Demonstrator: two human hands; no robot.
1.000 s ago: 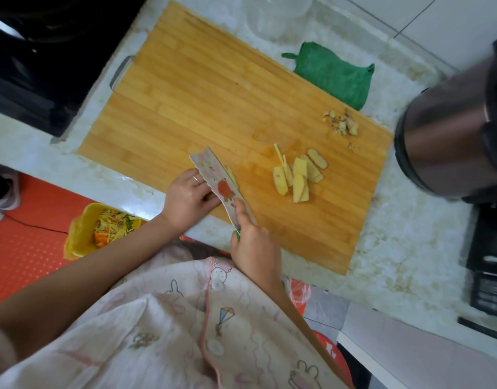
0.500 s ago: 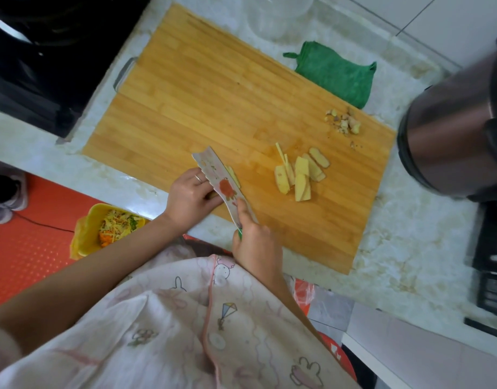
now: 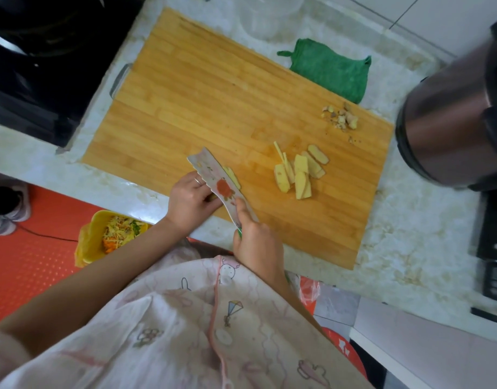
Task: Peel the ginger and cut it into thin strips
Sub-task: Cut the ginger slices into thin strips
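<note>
On the near edge of the bamboo cutting board (image 3: 202, 88), my left hand (image 3: 189, 200) holds down a piece of ginger, mostly hidden behind the knife blade. A yellow sliver of ginger (image 3: 232, 176) shows on the blade's far side. My right hand (image 3: 255, 242) grips the green handle of a patterned knife (image 3: 218, 183), index finger laid along the blade's spine. Several peeled ginger slices (image 3: 298, 172) lie in a loose pile at the board's middle right. Ginger peel scraps (image 3: 343, 119) sit near the board's far right corner.
A green cloth (image 3: 331, 68) lies on the marble counter behind the board. A dark steel pot (image 3: 449, 119) stands at the right, a black stove (image 3: 31, 66) at the left. Below the counter edge is a yellow bin (image 3: 109, 234) with vegetable scraps.
Both hands and the knife stay at the same spot on the board's near edge; the knife shifts only slightly.
</note>
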